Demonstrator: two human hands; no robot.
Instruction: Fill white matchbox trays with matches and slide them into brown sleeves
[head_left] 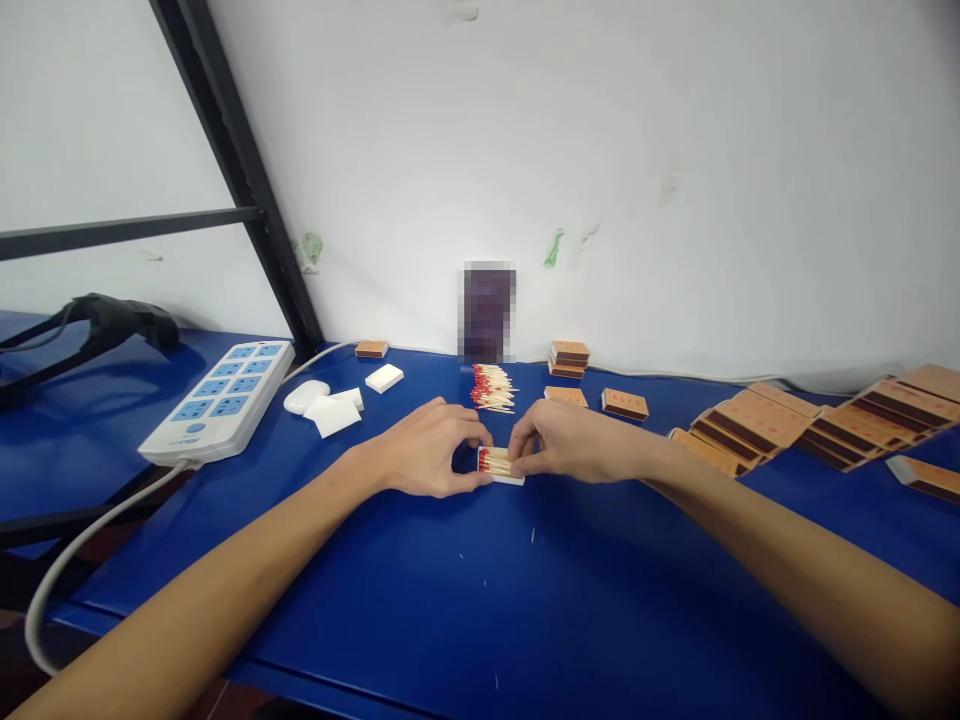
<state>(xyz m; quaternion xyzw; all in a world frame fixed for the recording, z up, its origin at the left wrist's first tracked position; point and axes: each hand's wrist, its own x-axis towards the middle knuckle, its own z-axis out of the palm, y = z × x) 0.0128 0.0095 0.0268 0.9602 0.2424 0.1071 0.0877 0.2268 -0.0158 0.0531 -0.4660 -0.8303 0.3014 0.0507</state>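
Note:
On the blue table a white matchbox tray (510,481) lies between my hands, filled with red-tipped matches (495,461). My left hand (431,447) grips the tray's left end between thumb and fingers. At the right end, my right hand (559,440) has its fingertips pinched together over the matches; whether a match is between them is hidden. Just behind the tray sits a loose heap of matches (491,387), red heads mostly to the left. An orange-brown matchbox (565,396) lies flat beyond my right hand, with another matchbox (625,403) to its right.
Stacked matchboxes (568,358) stand near the wall. Flattened matchbox sleeves (757,420) spread across the right side. To the left are a power strip (225,395), a white rounded object (306,396), white card pieces (334,412) and a white tray (384,378). A black frame post (247,190) rises behind.

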